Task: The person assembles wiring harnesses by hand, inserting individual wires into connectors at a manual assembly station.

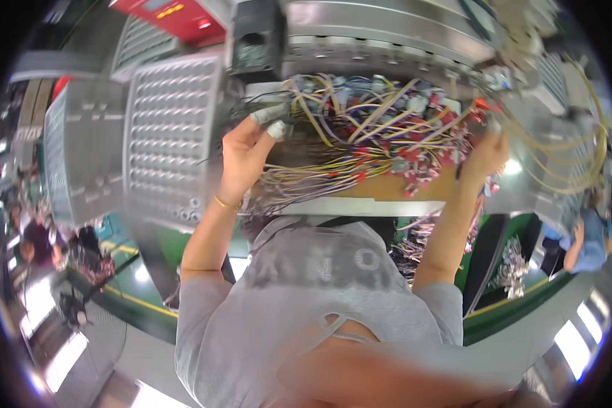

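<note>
My left hand (243, 155) is at the left end of a wire bundle, with pale coverings on the thumb and index fingertips. Those two fingers are bent toward each other in a pinch by dark wire ends; whatever lies between them is too small to make out. Yellow, white and purple wires (360, 126) with small connectors spread in a tangle between my hands. A straighter bundle of wires (326, 173) runs along the near side. At the right end is my right hand (486, 151), its fingers blurred, just below a red-orange piece (486, 104).
A dimpled metal panel (170, 136) stands left, beside a black box-shaped part (257, 41). Metal machinery (387, 27) borders the far side. Pale yellow tubes (595, 149) loop at the right. More wires (421, 245) hang below the near edge. Another person (588, 238) is at the far right.
</note>
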Action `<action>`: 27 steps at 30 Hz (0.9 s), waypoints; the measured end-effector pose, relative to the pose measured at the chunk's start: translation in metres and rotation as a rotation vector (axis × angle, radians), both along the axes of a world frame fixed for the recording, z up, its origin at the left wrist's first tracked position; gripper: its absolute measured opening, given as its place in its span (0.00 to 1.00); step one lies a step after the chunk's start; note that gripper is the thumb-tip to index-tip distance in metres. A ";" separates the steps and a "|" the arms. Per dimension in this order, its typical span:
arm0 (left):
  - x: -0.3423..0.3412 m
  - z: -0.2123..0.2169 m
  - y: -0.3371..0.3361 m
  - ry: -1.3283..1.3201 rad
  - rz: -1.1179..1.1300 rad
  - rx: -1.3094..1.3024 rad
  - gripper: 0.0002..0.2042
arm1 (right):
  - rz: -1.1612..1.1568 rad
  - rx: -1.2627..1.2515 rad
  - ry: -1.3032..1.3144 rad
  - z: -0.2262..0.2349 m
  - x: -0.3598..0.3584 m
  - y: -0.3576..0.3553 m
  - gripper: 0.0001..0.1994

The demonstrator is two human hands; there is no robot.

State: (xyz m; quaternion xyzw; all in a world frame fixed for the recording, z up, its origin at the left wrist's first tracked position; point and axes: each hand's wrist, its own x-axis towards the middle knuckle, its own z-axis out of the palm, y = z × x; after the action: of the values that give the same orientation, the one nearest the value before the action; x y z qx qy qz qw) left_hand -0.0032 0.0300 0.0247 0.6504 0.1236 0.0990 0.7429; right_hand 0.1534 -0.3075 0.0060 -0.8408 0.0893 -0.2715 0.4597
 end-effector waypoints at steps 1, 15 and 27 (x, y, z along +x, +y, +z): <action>-0.009 -0.002 0.010 0.062 0.016 0.037 0.13 | 0.085 0.077 -0.108 0.015 -0.024 0.020 0.11; -0.047 -0.057 0.054 0.045 0.087 0.757 0.15 | 1.447 -0.079 0.273 -0.011 -0.122 0.211 0.09; -0.034 -0.048 0.058 0.001 0.081 0.725 0.18 | 1.376 -0.273 0.089 -0.027 -0.125 0.202 0.12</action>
State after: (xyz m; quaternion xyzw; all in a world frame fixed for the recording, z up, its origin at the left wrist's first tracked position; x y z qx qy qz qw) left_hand -0.0370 0.0877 -0.0233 0.8660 0.1065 0.1657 0.4596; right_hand 0.0288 -0.1056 -0.0213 -0.7670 -0.4791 0.1069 0.4132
